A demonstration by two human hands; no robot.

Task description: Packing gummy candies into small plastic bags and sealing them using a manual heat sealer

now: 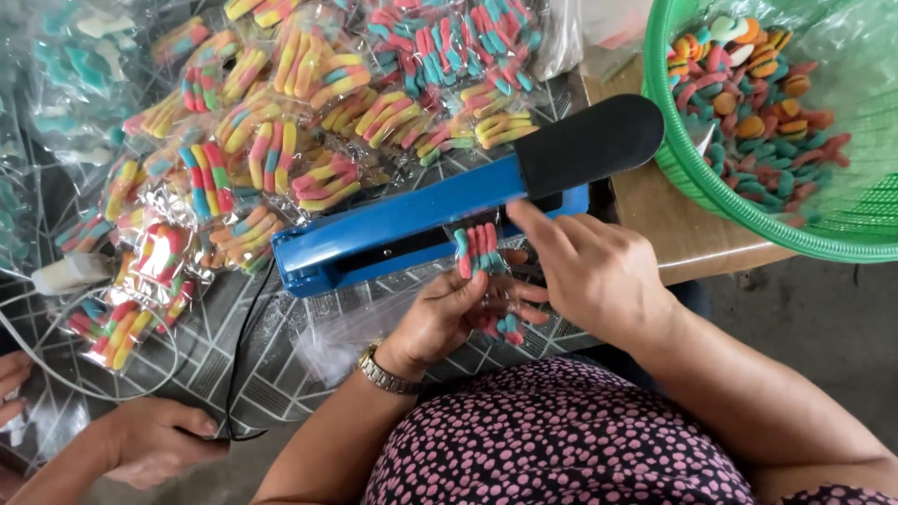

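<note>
Risk lies nearest, at the small clear bag of striped gummy worms (479,251); it is pinched at its lower part by the left hand (447,316) and steadied from three o'clock by the right hand (591,273), whose fingers are loosely curled over the bag's side, with the forefinger laid toward the sealer; the bag's mouth is held at the jaw of the blue heat sealer (412,224), just at its front edge. If the bag is fed in crooked, or a worm sits in the seam line, a weak or melted seal is judged likely; if the fingertips stay this close to the jaw while the black handle (589,142) is pressed, a pinch or burn could be had. A loose clear film (346,327) lying under the left wrist could be dragged along and caught as well.

At seven o'clock another person's hand (154,440) rests on the surface beside a dark cable (245,337); that cable could be snagged.

The sealer sits on a grey, line-patterned covering (234,365); beyond it, from ten to twelve o'clock, sealed candy packets (281,122) are heaped. At two o'clock a green mesh basket (748,220) of loose gummies overhangs a wooden bench (683,234); bare grey floor (804,318) is seen below it.
</note>
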